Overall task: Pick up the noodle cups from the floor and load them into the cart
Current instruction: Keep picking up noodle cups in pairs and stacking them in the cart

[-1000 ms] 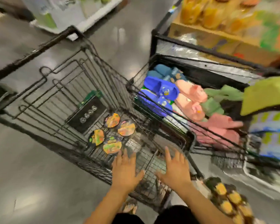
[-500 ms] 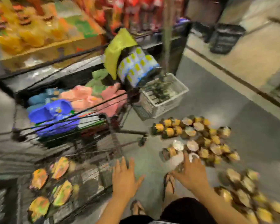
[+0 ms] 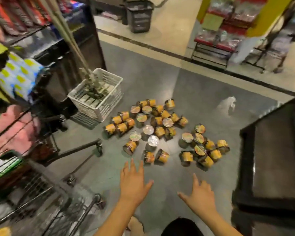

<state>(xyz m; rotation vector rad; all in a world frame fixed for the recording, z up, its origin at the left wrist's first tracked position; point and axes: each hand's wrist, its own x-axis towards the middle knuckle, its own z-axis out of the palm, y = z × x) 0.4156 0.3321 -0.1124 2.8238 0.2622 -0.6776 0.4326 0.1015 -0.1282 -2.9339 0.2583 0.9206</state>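
About thirty-four noodle cups point(image 3: 159, 131), two hands point(image 3: 134, 183), one white crate point(image 3: 107, 106), one black basket point(image 3: 140, 17)

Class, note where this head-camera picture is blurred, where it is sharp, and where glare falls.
Head view: the cart at lower left is smeared by motion blur; the noodle cups mid-floor are fairly sharp; a pale glare patch lies on the floor right of them.

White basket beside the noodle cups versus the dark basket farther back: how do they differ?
The white basket holds long poles that lean out of it; the dark basket's contents cannot be seen. The white basket sits right beside the noodle cups in the grey-floored area; the dark basket stands on beige floor, far beyond them. Both are slatted, open-topped baskets.
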